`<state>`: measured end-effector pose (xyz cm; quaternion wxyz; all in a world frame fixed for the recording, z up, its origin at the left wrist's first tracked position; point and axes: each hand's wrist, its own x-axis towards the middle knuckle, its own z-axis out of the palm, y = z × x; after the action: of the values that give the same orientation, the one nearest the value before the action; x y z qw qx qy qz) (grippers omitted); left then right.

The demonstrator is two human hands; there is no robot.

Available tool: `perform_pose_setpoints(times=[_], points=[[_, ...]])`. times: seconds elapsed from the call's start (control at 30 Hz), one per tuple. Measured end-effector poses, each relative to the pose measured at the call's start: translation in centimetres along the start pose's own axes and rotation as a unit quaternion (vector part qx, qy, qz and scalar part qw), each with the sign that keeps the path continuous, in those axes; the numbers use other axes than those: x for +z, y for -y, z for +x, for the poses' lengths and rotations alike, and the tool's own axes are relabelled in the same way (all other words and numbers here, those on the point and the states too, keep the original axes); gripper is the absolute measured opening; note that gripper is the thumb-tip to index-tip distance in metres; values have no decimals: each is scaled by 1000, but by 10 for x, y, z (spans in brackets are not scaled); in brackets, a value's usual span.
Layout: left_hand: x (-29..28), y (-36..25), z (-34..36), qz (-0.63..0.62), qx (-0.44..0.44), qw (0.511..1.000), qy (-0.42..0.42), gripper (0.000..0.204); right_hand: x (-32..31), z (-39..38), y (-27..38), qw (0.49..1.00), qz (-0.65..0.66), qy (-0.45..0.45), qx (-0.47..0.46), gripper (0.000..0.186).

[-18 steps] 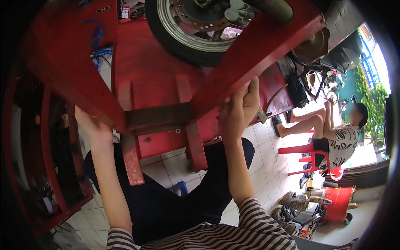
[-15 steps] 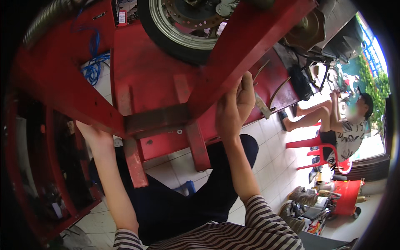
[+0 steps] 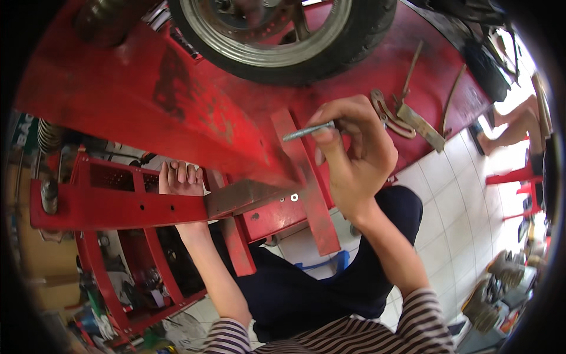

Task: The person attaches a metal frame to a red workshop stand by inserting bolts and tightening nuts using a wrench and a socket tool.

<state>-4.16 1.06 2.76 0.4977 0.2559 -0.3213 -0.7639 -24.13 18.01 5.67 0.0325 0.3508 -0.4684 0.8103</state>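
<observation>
Steel bolt (image 3: 306, 130), long and thin, was pinched in the right hand (image 3: 354, 156) between thumb and fingertips, held near level with its free end pointing left, just above the red lift platform (image 3: 194, 112). Right hand was clamped on the bolt's right end; head or thread end, couldn't tell. Left hand (image 3: 181, 180) had its fingers curled over the back edge of the red side rail (image 3: 118, 206), closed on the rail and holding nothing loose. Scooter wheel (image 3: 283, 29) sat on the platform just behind the bolt. Bent brackets (image 3: 407, 115) lay on the platform right of the right hand.

Judgement on doing it well: grip was far out on the shank, so the tip would wander; better to choke up closer to the tip, keep the bolt square to whatever hole it goes in, and start it by fingers only. Left hand bracing on the rail looked right for steadying
</observation>
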Motion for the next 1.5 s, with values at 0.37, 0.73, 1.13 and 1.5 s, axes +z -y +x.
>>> perform_pose_setpoints(times=[0.37, 0.73, 1.13, 1.5], points=[[0, 6, -2, 32, 27, 996, -77, 29, 8, 9, -3, 996, -18, 49, -68, 22], [1, 2, -1, 8, 5, 1000, 16, 20, 17, 5, -3, 991, -34, 74, -102, 27], [-23, 4, 4, -30, 12, 998, 51, 18, 11, -17, -8, 994, 98, 52, 11, 36], [-14, 5, -8, -86, 33, 994, -55, 16, 18, -22, 0, 987, 118, 56, 89, 16]])
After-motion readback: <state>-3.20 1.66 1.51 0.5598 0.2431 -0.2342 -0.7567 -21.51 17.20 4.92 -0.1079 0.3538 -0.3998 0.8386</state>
